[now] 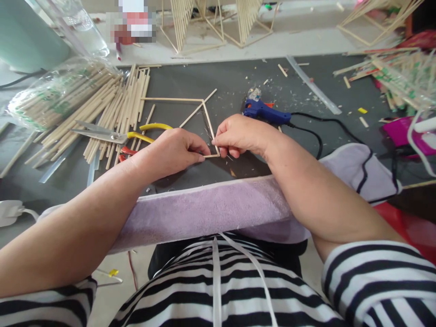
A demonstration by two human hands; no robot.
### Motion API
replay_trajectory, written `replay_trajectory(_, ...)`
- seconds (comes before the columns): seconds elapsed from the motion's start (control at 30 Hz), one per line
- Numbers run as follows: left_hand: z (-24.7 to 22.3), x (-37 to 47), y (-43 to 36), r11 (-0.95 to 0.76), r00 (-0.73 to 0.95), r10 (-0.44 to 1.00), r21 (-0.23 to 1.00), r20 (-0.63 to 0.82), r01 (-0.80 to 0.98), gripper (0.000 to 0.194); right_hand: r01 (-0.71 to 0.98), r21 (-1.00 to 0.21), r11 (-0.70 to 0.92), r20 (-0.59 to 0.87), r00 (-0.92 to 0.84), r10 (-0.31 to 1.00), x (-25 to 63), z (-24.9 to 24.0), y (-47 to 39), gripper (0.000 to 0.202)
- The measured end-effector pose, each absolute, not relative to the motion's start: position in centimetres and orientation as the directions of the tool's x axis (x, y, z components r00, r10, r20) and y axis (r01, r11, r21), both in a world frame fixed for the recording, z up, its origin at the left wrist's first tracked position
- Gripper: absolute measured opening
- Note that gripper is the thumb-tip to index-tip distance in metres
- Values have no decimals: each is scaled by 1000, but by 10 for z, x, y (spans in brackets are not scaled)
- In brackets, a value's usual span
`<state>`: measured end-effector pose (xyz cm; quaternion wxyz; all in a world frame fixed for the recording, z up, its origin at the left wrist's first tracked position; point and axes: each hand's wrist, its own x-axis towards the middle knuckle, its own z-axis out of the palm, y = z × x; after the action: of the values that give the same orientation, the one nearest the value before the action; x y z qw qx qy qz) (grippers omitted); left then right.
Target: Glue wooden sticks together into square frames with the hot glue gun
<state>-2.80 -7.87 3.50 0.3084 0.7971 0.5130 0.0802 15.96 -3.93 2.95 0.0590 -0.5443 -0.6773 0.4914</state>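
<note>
A small frame of thin wooden sticks (172, 99) lies on the dark table, with corners at the top and at the lower right and one stick crossing near the top corner. My left hand (173, 152) is closed, thumb and fingers pinching the frame's lower stick (211, 156). Close to the same corner, my right hand (240, 134) pinches the slanting right-hand stick (207, 118) near its lower end. Scissors (119, 135) with yellow and red handles lie partly behind my left hand. Behind my right hand rests a blue glue gun (267, 112).
Loose wooden sticks (112, 111) and a plastic bag of sticks (57, 95) are at the left. Several stick structures (250, 22) stand on the white ledge. A clear glue stick (315, 86) lies behind the glue gun; its black cable (320, 118) runs right. A lilac cloth (204, 204) covers the near edge.
</note>
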Motion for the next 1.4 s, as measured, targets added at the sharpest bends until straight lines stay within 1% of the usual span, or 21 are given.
replay_trajectory(0.3,34,-28,-79,-288,456,870,560,-185,777,25,692,-717,-85,-472,-392,789,160,30,-40,13)
replay_trajectory(0.77,34,-28,-79,-276,457,870,587,-183,761,26,672,-737,-76,-452,-405,795,159,32,-42,16)
replay_trajectory(1.0,34,-28,-79,-261,453,871,602,-191,755,26,671,-735,-94,-462,-395,794,159,31,-42,12)
replay_trajectory(1.17,35,-28,-79,-258,449,873,601,-190,756,25,657,-749,-87,-452,-409,793,160,30,-42,14)
replay_trajectory(1.4,35,-27,-79,-260,449,871,590,-198,764,25,696,-710,-105,-476,-365,800,157,34,-44,14)
